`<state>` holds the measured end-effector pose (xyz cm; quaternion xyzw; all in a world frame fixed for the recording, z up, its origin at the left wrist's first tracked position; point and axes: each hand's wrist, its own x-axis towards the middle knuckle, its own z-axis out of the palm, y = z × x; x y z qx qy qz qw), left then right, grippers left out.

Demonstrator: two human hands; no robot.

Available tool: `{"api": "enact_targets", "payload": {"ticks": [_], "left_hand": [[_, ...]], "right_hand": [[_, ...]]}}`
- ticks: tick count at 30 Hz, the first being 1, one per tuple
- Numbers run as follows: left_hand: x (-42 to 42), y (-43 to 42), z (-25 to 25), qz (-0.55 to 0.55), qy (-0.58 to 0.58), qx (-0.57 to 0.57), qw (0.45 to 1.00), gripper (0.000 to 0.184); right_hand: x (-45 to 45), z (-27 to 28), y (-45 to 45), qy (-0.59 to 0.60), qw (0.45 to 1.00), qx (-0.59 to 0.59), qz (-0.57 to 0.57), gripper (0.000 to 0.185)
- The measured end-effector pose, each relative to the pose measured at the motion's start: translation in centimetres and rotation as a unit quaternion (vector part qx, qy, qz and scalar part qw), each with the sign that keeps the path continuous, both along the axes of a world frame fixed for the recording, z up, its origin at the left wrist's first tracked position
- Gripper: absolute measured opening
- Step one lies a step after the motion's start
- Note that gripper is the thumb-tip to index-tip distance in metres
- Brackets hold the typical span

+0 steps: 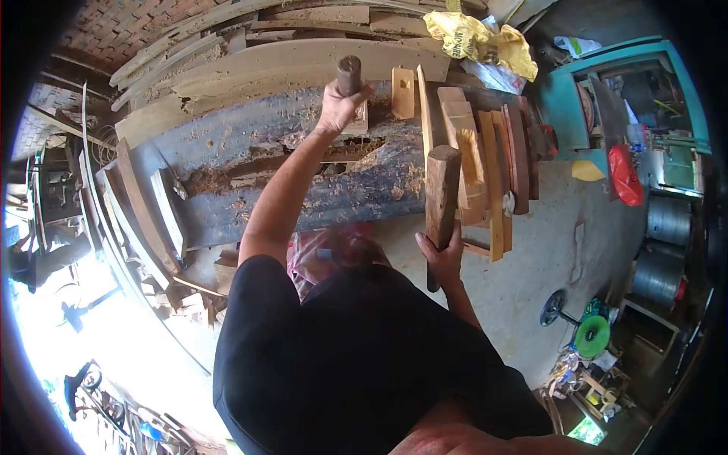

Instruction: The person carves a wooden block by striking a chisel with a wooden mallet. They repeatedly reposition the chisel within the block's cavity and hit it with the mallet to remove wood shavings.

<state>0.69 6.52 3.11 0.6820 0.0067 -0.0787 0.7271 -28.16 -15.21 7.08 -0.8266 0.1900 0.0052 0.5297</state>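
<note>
My left hand [340, 108] is closed around the thick round handle of a chisel [349, 74], seen nearly end-on. Its blade is hidden below the hand, over a light wooden piece [360, 121] on the workbench [311, 201]. In my right hand [446, 254] is a wooden mallet [442, 189], a thick squared length of wood gripped near its lower end, raised in front of the bench edge. A wooden block [403, 92] with a slot cut in it lies right of my left hand.
Several shaped wooden pieces [497, 182] lie side by side at the bench's right end. Curved boards [288, 64] are stacked behind it. A yellow bag [485, 42] sits at the back right. A fan [591, 336] and metal drums [660, 277] stand at right.
</note>
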Motion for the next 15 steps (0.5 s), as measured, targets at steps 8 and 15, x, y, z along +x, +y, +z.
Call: {"api": "enact_targets", "payload": {"ticks": [8, 15], "left_hand": [[-3.5, -1.5, -2.0, -0.050, -0.214, 0.072, 0.973, 0.023], [-7.0, -1.8, -3.7, -0.079, -0.305, 0.044, 0.948, 0.033]], "right_hand": [[0.0, 0.7, 2.1, 0.000, 0.999, -0.014, -0.038, 0.053], [0.2, 1.3, 4.3, -0.006, 0.995, -0.011, -0.102, 0.050]]}}
